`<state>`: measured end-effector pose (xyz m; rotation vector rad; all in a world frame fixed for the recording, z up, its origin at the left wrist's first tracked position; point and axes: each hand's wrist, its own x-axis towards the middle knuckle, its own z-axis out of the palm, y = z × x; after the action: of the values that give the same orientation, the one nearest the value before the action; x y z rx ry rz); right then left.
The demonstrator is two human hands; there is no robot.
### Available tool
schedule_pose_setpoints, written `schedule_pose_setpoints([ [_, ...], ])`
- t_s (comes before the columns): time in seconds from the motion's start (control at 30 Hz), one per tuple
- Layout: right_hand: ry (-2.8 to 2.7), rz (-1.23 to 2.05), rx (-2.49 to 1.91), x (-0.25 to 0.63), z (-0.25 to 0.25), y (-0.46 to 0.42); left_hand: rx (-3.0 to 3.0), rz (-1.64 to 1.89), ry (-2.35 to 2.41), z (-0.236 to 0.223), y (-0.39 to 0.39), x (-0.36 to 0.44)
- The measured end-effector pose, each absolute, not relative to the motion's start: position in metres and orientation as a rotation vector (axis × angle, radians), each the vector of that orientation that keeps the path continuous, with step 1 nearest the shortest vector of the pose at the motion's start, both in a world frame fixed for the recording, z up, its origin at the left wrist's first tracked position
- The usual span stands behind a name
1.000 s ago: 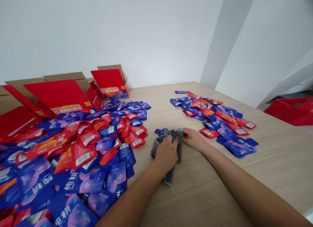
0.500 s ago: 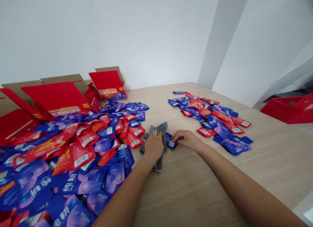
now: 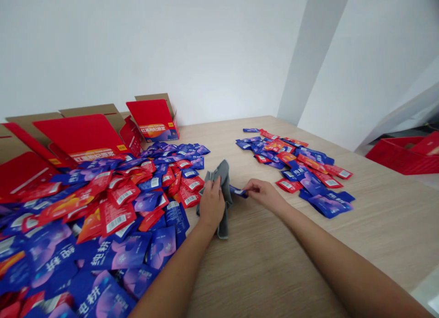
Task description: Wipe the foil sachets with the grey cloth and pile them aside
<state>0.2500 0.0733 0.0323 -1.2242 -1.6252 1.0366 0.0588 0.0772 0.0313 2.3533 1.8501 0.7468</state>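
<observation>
My left hand (image 3: 211, 203) is closed on a crumpled grey cloth (image 3: 223, 222), which stands bunched up above the table. Between the fingertips of my right hand (image 3: 263, 193) is the edge of a blue sachet (image 3: 238, 191), tilted so that only a narrow part shows. Its far end reaches to the cloth, and the cloth hides some of it. Just left of my left hand spreads a big heap of red and blue sachets (image 3: 118, 217). Beyond my right hand lies a smaller group of red and blue sachets (image 3: 310, 172).
Open red cartons (image 3: 77, 135) stand behind the big heap, with another red carton (image 3: 153, 119) farther back near the wall. A red bin (image 3: 401, 153) is off the right side of the wooden table (image 3: 270, 263).
The blue sachet has turned from lying face up to being tilted edge-on in my right hand. My left hand has lifted part of the cloth higher.
</observation>
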Motion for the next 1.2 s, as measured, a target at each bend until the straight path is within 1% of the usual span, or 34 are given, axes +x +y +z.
schedule_pose_setpoints([
  [0.07,-1.334,1.211,-1.175,0.251,0.032,0.074,2.244,1.056,1.794,0.033,0.075,0.057],
  [0.13,-1.146,1.379,-1.227,0.251,0.031,0.075,2.181,1.239,1.727,0.034,0.073,0.059],
  [0.17,-1.121,1.454,-1.299,0.251,0.03,0.076,2.201,1.219,1.727,0.034,0.072,0.06],
  [0.23,-1.173,1.533,-1.475,0.251,0.028,0.077,2.333,0.973,1.779,0.034,0.072,0.064],
  [0.27,-1.228,1.492,-1.555,0.251,0.027,0.077,2.41,0.802,1.798,0.034,0.072,0.066],
  [0.3,-1.295,1.383,-1.617,0.25,0.026,0.078,2.478,0.639,1.801,0.034,0.072,0.069],
  [0.37,-1.45,1.014,-1.679,0.249,0.022,0.079,2.565,0.423,1.77,0.032,0.07,0.074],
  [0.43,-1.603,0.657,-1.681,0.248,0.02,0.08,2.599,0.363,1.729,0.031,0.067,0.08],
  [0.5,-1.761,0.487,-1.66,0.247,0.02,0.081,2.629,0.32,1.691,0.031,0.063,0.085],
  [0.63,-2.0,0.52,-1.645,0.246,0.021,0.084,2.661,0.278,1.636,0.03,0.062,0.086],
  [0.8,-1.931,0.605,-1.694,0.248,0.02,0.085,2.573,0.271,1.817,0.033,0.068,0.075],
  [0.87,-1.92,0.63,-1.659,0.25,0.018,0.085,2.614,0.257,1.739,0.034,0.061,0.08],
  [0.97,-1.878,0.688,-1.548,0.255,0.014,0.087,2.719,0.234,1.496,0.035,0.046,0.092],
  [1.03,-1.841,0.722,-1.509,0.259,0.011,0.089,2.729,0.228,1.462,0.035,0.045,0.095],
  [1.2,-1.829,0.724,-1.573,0.258,0.005,0.091,2.601,0.234,1.765,0.036,0.061,0.081],
])
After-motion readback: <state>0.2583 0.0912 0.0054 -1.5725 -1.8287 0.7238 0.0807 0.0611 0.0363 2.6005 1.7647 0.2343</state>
